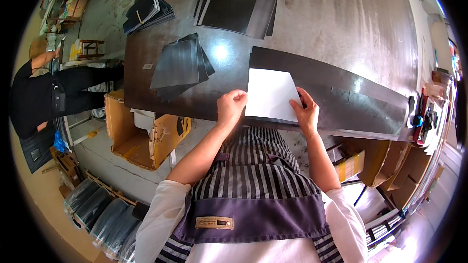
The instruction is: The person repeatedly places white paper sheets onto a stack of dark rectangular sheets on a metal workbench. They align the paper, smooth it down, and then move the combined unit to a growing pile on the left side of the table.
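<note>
Holding a white sheet (270,92) in front of the apron (253,182), the person has both hands at the near side of the bench (341,19). The left hand (232,107) is narrow, its thumb and forefinger pinched together at the sheet's left edge. The right hand (307,109) holds the opposite edge, the thumb lying over the white surface and the fingers curled close to it; something dark shows between them, too small to make out.

The white sheet lies over the left part of a long dark strip (351,85), which runs along the near edge of the bench toward the right. To the left of the left hand, a fan of dark sheets (180,65) rests on the bench, and beyond it sits a dark bundle (148,12) with a yellow band around it. Larger dark panels (239,0) overlap farther back. A cardboard box (131,134) stands below the bench's left end, near a co-worker (31,87) in dark clothes.
</note>
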The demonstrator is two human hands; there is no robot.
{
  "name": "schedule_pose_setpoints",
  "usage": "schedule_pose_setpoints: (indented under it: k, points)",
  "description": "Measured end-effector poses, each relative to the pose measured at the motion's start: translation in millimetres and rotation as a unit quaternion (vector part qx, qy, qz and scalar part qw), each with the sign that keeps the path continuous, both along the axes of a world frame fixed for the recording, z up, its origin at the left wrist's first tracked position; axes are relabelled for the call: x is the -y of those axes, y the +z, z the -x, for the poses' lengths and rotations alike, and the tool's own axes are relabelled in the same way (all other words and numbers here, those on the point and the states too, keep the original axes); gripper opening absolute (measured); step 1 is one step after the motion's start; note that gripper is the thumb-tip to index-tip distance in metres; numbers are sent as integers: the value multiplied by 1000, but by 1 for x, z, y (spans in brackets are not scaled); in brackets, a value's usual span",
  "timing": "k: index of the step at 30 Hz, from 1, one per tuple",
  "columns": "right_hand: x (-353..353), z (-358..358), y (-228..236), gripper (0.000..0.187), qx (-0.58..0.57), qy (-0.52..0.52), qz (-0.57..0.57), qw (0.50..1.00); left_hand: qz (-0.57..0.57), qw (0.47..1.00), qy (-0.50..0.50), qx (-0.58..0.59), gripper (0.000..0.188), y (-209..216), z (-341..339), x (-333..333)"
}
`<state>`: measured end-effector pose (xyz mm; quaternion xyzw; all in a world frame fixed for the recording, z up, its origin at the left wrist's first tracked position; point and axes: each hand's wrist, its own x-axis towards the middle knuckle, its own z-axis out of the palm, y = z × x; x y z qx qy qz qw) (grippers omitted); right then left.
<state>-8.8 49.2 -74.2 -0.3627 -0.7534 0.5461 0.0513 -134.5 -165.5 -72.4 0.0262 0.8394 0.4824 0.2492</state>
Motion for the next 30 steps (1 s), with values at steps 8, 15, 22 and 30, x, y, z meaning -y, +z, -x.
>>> schedule_pose_setpoints:
  k: [8,15,22,30]
  points:
    - [3,2,6,45,24,15,-82,996,17,998,15,-61,16,2,-5,-3]
    - [3,2,3,45,19,22,-103,994,32,997,30,-59,18,2,-5,-3]
    - [4,0,-3,45,19,21,-121,992,41,998,23,-42,17,6,-1,-5]
    - [3,-2,-9,45,9,28,-146,989,55,997,11,-45,16,8,1,-6]
